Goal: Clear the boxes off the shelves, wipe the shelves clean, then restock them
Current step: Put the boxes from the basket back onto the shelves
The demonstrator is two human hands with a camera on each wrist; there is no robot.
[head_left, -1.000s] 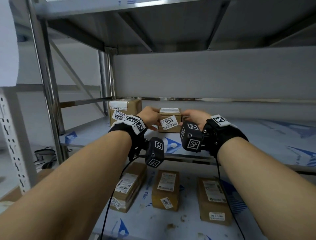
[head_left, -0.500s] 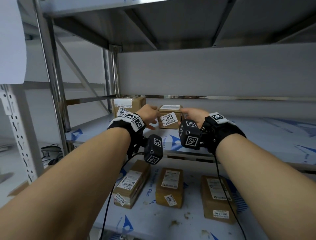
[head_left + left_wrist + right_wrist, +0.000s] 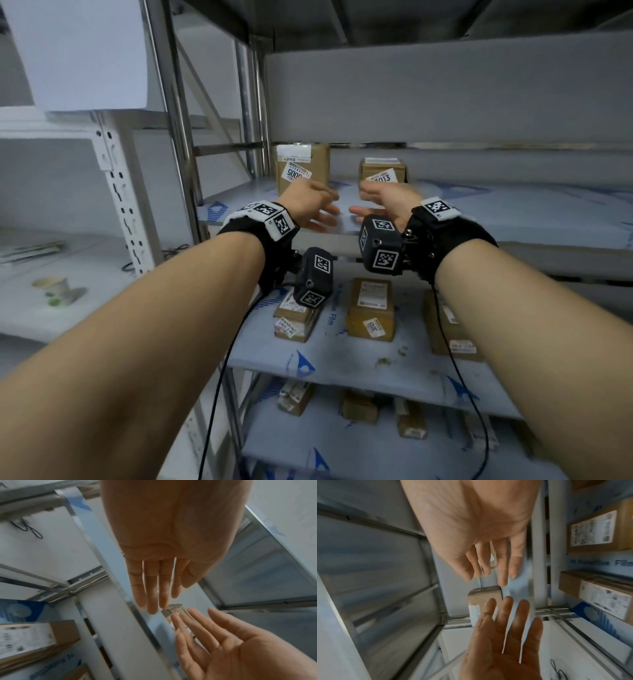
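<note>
The big grey metal shelf rack (image 3: 178,144) is standing in front of the person, and its flat shelves are wearing a pale film with blue marks. On the upper shelf (image 3: 513,219) two brown cardboard boxes are sitting near the back. The taller brown box with the white label (image 3: 303,168) is standing on the left. The smaller brown box marked 3013 (image 3: 383,171) is sitting just to its right, a little apart from it. More brown boxes are lying flat on the middle shelf (image 3: 342,363) and on the shelf below that one.

It looks like the boxes are going back on the shelves, and the small box is sitting where it belongs. To do this step well, the person should be setting each box straight, label to the front, in a neat row with a small gap. The next box should be going down softly, so it is not bumping the ones already there.

The left hand (image 3: 310,209) and the right hand (image 3: 385,202) are floating over the front of the upper shelf, in front of the boxes. Both hands are wide and flat, with straight fingers, palms facing each other. They are holding nothing and touching nothing.
</note>
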